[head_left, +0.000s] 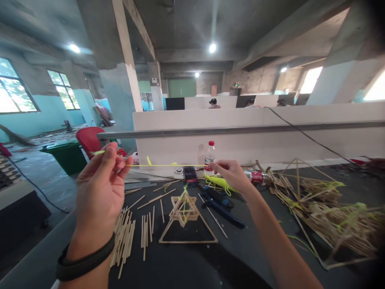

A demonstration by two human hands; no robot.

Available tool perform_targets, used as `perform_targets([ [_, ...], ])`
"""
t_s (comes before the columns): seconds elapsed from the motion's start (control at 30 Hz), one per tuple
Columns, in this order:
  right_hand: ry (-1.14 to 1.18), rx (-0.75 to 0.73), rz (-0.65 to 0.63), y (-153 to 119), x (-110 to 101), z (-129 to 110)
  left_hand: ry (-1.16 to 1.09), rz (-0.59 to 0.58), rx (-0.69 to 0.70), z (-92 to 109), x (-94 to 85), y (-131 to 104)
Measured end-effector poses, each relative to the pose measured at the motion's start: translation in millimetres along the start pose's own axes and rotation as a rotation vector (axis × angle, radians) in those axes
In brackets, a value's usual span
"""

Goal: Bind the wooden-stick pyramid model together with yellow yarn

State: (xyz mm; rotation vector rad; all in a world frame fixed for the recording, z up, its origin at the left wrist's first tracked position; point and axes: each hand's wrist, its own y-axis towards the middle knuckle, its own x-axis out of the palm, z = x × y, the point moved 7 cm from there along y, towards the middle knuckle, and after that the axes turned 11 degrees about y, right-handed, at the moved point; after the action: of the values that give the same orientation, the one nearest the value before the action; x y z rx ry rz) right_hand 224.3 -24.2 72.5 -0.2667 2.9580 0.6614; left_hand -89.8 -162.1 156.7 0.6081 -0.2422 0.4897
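A yellow string (168, 165) runs taut and level between my two raised hands. My left hand (104, 180), with a dark band on its wrist, pinches one end; a short yellow bit sticks out past the fingers. My right hand (230, 172) is closed on the other end, in front of a bottle with a red cap (209, 154). Below the string, on the dark table, stands a pyramid frame of thin wooden sticks (192, 212), with yellow string at its tip and a star-shaped stick piece inside. A bundle of yellow string (221, 183) lies beneath my right hand.
Loose wooden sticks (124, 235) lie left of the pyramid. Blue-handled pliers (224, 208) and a thin rod (217, 221) lie to its right. A heap of sticks and string (345, 224) covers the right side. A white partition (258, 136) rises behind the table.
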Motion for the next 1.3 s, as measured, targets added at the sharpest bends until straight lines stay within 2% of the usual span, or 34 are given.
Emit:
perform_targets([
  [0.13,0.067,0.009,0.154,4.9,-25.8,8.9,-0.033,0.017,-0.001,3.3,-4.5,0.2],
  [0.27,0.231,0.010,0.256,1.0,-46.0,-3.6,-0.067,-0.102,-0.018,-7.7,2.4,1.2],
  [0.33,0.438,0.033,0.212,-4.3,-41.0,-16.8,-0.049,-0.232,-0.085,-21.4,17.6,-7.0],
  [0.43,0.779,0.104,0.042,-16.7,-16.1,-41.7,0.084,-0.528,-0.216,-44.8,53.9,-35.0],
  [0.53,0.914,0.104,-0.109,-32.4,6.1,-68.8,0.218,-0.834,-0.318,-62.8,89.4,-70.3],
  [0.6,0.937,0.082,-0.186,-42.0,15.2,-82.6,0.281,-0.919,-0.309,-67.6,104.3,-83.7],
  [0.73,0.902,0.036,-0.279,-54.7,22.7,-97.8,0.300,-0.894,-0.264,-71.5,117.2,-89.2],
  [0.9,0.853,0.000,-0.322,-59.1,29.1,-101.0,0.230,-0.978,-0.402,-82.1,122.7,-101.9],
  [1.0,0.855,0.020,-0.360,-59.8,38.5,-98.3,0.194,-1.035,-0.437,-83.9,124.4,-109.6],
  [1.07,0.843,0.039,-0.392,-60.7,45.5,-96.3,0.195,-1.044,-0.429,-84.0,123.9,-110.7],
  [1.2,0.801,0.062,-0.442,-61.2,54.8,-92.6,0.302,-0.990,-0.408,-84.6,115.3,-102.1],
  [1.3,0.654,0.037,-0.379,-57.5,51.9,-87.4,0.389,-0.961,-0.370,-79.3,107.2,-92.0],
])
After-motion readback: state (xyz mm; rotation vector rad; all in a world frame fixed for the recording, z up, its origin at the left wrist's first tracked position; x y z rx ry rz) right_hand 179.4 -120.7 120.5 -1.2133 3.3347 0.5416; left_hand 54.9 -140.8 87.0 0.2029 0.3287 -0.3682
